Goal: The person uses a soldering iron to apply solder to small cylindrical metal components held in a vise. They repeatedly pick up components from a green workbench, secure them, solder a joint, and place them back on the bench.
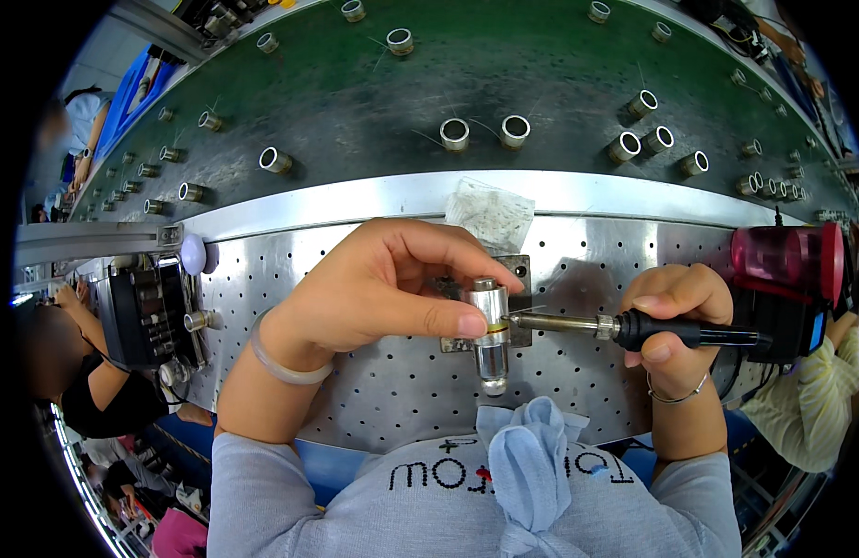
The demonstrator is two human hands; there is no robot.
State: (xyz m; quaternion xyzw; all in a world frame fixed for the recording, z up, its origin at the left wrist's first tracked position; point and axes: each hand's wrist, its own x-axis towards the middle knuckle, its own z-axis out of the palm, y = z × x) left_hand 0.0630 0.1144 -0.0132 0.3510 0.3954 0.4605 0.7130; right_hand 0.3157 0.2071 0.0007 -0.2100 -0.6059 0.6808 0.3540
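Between the thumb and fingers of my left hand [383,288] is a shiny metal cylinder [492,349] with a yellowish ring round its middle and a rounded lower end. My right hand [676,316] is closed round the black handle of a soldering iron [578,324]. The iron's metal shaft points left, and its tip meets or nearly meets the cylinder's side by the ring. Fine wire ends stick out near the tip. Behind the cylinder, a flat metal block with holes [518,270] lies on the perforated plate, partly hidden by my left hand.
Beyond the perforated metal plate [392,400] runs a green belt [355,102] carrying many short metal rings, some with thin wires. A smudged paper pad [490,214] lies at its edge. A pink transparent container [787,265] stands right, a black device [136,316] left. Other people sit at both sides.
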